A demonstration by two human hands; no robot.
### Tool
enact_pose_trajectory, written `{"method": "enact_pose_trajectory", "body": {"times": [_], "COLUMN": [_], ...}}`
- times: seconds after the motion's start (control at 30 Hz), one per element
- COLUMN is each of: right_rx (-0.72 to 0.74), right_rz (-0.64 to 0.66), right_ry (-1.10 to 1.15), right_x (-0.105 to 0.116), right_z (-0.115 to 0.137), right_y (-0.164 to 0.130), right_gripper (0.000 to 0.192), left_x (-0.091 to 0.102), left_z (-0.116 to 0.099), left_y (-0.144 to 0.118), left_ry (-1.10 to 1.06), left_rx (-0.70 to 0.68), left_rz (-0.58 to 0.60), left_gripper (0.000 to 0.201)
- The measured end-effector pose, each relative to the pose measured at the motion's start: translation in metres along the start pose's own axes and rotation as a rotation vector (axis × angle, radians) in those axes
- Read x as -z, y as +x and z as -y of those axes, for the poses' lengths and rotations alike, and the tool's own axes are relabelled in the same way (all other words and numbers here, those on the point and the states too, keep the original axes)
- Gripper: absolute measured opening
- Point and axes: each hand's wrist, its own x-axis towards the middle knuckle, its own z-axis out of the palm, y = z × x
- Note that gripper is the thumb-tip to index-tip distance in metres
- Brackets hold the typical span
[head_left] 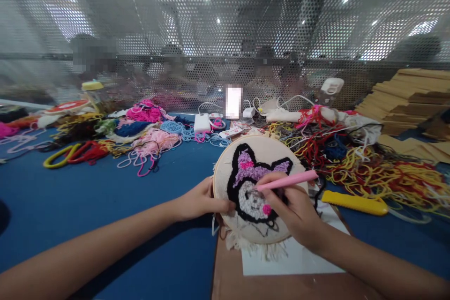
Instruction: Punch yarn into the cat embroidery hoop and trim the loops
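Head view: the left hand clasps the left rim of the embroidery hoop, fingers closed around its edge. The right hand pinches a pink punch needle tightly, tip touching the tufted face inside the hoop. A yellow tool lies right of the hoop.

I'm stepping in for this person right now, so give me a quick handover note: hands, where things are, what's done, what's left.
Left hand grips the left rim of the embroidery hoop, tilting it up.
Right hand holds the pink punch needle, tip at the grey face patch.
Done: black outline, purple ears, pink spots, most of the grey face.
Left: bare cloth in the lower drawn outline.
Yarn piles and yellow tool lie to the right.
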Motion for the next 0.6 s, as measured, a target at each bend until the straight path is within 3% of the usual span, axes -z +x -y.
{"method": "enact_pose_trajectory", "body": {"times": [0.3, 0.43, 0.6], "right_rx": [0.025, 0.074, 0.235], "right_rz": [-0.050, 0.007, 0.133], "right_ry": [-0.013, -0.074, -0.206], "right_x": [0.0011, 0.0016, 0.0001], "right_z": [-0.0028, -0.0015, 0.0016], "right_y": [-0.0004, -0.0003, 0.0026], "right_gripper": [0.012, 0.013, 0.020], "left_x": [-0.0001, 0.0004, 0.0005], "left_z": [-0.0003, 0.0002, -0.0006], "left_y": [-0.0009, -0.0009, -0.0003], "left_ry": [0.054, 0.063, 0.088], "left_rx": [0.007, 0.014, -0.006], "left_rz": [-0.027, -0.018, 0.006], "left_gripper": [0.043, 0.040, 0.036]}}
